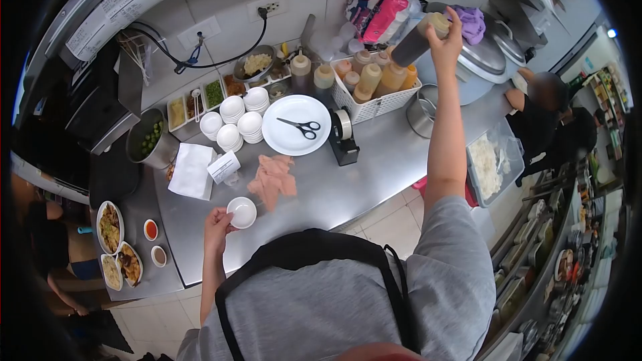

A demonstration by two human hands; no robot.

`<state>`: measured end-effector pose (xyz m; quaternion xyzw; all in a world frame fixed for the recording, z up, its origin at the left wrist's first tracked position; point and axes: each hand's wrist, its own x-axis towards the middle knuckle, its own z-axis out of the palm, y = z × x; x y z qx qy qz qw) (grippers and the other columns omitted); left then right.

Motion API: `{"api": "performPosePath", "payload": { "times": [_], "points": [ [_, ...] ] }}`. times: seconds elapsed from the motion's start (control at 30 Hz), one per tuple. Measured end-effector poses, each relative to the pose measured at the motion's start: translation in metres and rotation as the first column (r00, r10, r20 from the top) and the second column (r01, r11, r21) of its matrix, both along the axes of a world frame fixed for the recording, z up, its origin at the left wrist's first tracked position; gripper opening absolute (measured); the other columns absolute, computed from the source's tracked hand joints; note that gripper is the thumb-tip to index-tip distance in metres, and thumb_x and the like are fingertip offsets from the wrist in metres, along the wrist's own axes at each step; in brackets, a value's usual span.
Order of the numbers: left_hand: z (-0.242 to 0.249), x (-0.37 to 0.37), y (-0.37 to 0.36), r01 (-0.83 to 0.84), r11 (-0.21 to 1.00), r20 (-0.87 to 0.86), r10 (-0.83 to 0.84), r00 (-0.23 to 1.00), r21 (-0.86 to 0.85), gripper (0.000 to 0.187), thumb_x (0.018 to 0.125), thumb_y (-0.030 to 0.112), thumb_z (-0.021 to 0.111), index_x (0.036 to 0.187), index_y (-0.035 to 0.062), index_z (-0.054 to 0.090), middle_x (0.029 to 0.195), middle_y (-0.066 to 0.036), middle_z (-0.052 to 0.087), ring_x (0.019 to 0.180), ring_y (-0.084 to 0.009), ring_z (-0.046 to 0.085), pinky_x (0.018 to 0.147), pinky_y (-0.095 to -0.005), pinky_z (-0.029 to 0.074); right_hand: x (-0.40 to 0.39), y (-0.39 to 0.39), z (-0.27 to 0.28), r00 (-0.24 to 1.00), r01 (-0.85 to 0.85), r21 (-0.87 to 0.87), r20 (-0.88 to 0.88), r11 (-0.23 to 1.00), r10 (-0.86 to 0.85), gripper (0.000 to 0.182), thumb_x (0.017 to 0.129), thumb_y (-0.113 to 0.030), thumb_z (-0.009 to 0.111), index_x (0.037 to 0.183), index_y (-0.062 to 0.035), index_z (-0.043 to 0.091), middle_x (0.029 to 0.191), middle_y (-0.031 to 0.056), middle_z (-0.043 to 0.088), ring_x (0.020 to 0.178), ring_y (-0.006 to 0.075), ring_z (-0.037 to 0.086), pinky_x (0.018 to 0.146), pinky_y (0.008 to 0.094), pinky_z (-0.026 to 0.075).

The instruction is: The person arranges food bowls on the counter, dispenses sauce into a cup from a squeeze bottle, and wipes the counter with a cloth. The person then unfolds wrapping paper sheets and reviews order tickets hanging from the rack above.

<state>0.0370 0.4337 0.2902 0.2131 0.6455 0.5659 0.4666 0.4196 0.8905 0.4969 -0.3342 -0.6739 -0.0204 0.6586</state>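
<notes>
My left hand (217, 228) pinches the rim of a small white sauce dish (242, 212) above the front of the steel counter. With my arm stretched out, my right hand (444, 43) grips a squeeze bottle (410, 48) of dark sauce near its pale cap. The bottle tilts over the white basket (374, 107), where several other squeeze bottles (368, 82) stand. Stacks of similar white dishes (250, 124) sit beside a white plate (284, 120) with black-handled scissors (302, 127) on it. A crumpled pinkish cloth (272, 179) lies close to my left hand.
A tape dispenser (344, 140) stands right of the plate. White napkins (192, 170) and a pot of green limes (148, 140) are left. Filled dishes (110, 227) and two sauce cups (151, 230) sit far left. A large lidded pot (485, 53) stands back right; people (548, 103) are beyond.
</notes>
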Motion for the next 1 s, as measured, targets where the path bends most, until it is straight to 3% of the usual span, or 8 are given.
{"api": "performPosePath", "payload": {
  "times": [0.3,0.43,0.63,0.77,0.83,0.9,0.97,1.0],
  "points": [
    [-0.003,-0.004,-0.010,-0.022,1.000,-0.007,0.022,1.000,0.015,0.007,0.082,0.007,0.054,0.087,0.0026,0.052,0.077,-0.007,0.059,0.063,-0.0142,0.060,0.053,-0.0253,0.051,-0.027,0.025,-0.034,0.934,0.113,0.037,0.337,0.993,-0.119,0.055,0.067,-0.017,0.068,0.118,-0.0191,0.048,0.098,0.0177,0.050,0.092,0.0335,0.052,0.077,0.0394,0.044],
    [-0.006,-0.006,-0.016,-0.064,0.998,-0.006,0.064,0.998,0.006,0.008,0.081,0.007,0.054,0.087,0.0025,0.052,0.077,-0.006,0.059,0.064,-0.0139,0.059,0.054,-0.0254,0.051,-0.033,0.033,-0.050,0.945,0.157,-0.096,0.303,0.983,-0.122,0.058,0.068,-0.019,0.068,0.122,-0.0203,0.045,0.097,0.0190,0.051,0.088,0.0346,0.054,0.077,0.0397,0.045],
    [-0.014,-0.006,-0.016,-0.101,0.995,-0.011,0.101,0.995,-0.006,0.009,0.082,0.008,0.054,0.088,0.0021,0.052,0.076,-0.006,0.058,0.064,-0.0145,0.059,0.054,-0.0261,0.051,-0.020,0.060,-0.091,0.914,0.361,-0.591,0.379,0.721,-0.148,0.071,0.068,-0.025,0.069,0.129,-0.0152,0.032,0.097,0.0216,0.055,0.090,0.0357,0.056,0.078,0.0418,0.045],
    [-0.010,-0.003,-0.013,-0.112,0.993,-0.062,0.109,0.992,-0.044,0.010,0.081,0.008,0.054,0.089,0.0020,0.052,0.076,-0.006,0.057,0.065,-0.0151,0.060,0.054,-0.0266,0.052,-0.019,0.080,-0.108,0.857,0.464,-0.583,0.485,0.667,-0.173,0.060,0.069,-0.025,0.067,0.121,-0.0099,0.043,0.100,0.0211,0.057,0.090,0.0352,0.056,0.077,0.0416,0.045],
    [-0.012,-0.003,-0.013,-0.113,0.993,-0.023,0.112,0.993,-0.030,0.011,0.081,0.008,0.055,0.089,0.0017,0.052,0.075,-0.006,0.057,0.065,-0.0155,0.060,0.054,-0.0272,0.053,-0.031,0.057,-0.084,0.815,0.427,-0.348,0.548,0.835,-0.188,0.040,0.070,-0.022,0.065,0.107,-0.0085,0.055,0.099,0.0182,0.059,0.090,0.0340,0.058,0.076,0.0411,0.046],
    [-0.009,-0.003,-0.012,-0.164,0.986,-0.015,0.163,0.986,-0.014,0.009,0.081,0.007,0.056,0.087,0.0003,0.053,0.075,-0.008,0.059,0.065,-0.0155,0.060,0.054,-0.0282,0.053,-0.051,0.040,-0.063,0.815,0.188,-0.628,0.529,0.755,0.237,0.026,0.071,-0.019,0.063,0.094,-0.0071,0.061,0.094,0.0152,0.061,0.089,0.0310,0.059,0.076,0.0410,0.046],
    [-0.011,-0.004,-0.011,-0.096,0.995,0.009,0.096,0.995,0.008,0.010,0.081,0.006,0.056,0.088,0.0002,0.053,0.075,-0.008,0.059,0.065,-0.0154,0.060,0.054,-0.0283,0.053,-0.067,0.053,-0.082,0.499,0.299,-0.556,0.784,0.776,0.370,0.035,0.065,-0.022,0.068,0.096,-0.0098,0.060,0.103,0.0161,0.058,0.092,0.0294,0.057,0.077,0.0388,0.045],
    [-0.010,-0.004,-0.009,-0.087,0.996,0.009,0.087,0.996,0.015,0.011,0.080,0.006,0.056,0.088,0.0000,0.053,0.076,-0.008,0.060,0.066,-0.0152,0.060,0.055,-0.0279,0.053,-0.071,0.056,-0.089,0.494,0.279,-0.555,0.783,0.783,0.379,0.035,0.065,-0.022,0.068,0.096,-0.0098,0.060,0.103,0.0161,0.058,0.092,0.0294,0.057,0.077,0.0388,0.045]
  ]
}}
